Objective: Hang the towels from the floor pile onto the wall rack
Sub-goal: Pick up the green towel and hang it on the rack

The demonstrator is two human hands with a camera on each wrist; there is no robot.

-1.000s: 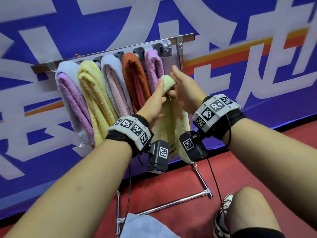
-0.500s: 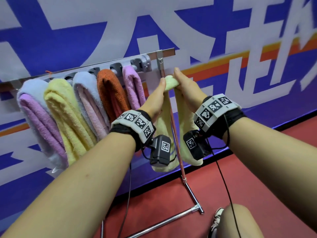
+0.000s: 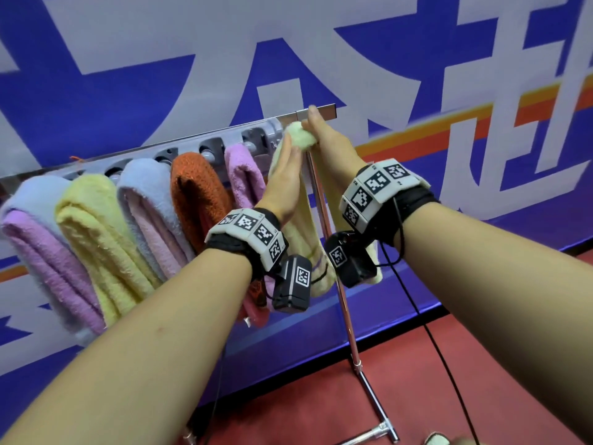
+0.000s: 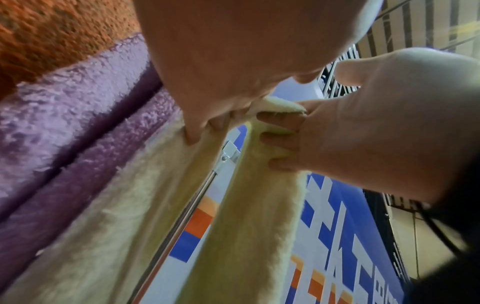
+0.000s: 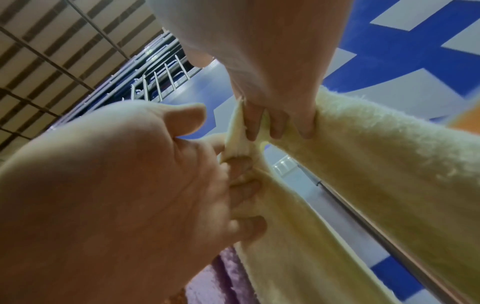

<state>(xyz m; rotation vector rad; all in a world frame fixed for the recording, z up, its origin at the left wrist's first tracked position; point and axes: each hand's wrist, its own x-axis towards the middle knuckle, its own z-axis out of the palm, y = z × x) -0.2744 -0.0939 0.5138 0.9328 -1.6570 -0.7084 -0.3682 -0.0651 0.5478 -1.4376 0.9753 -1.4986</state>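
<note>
Terry-cloth towels, plush and folded, hang in a row on the polished metal wall rack (image 3: 224,136): lilac, yellow, pale blue, rust-orange (image 3: 195,194), pink. Next, the left hand (image 3: 282,184) and right hand (image 3: 333,149), fingers curled, pinch the pale-yellow fleecy towel (image 3: 300,136) at its fold, just beside the free end peg. Advice: seat the fold squarely over the peg, both tails equal, before letting go.
</note>
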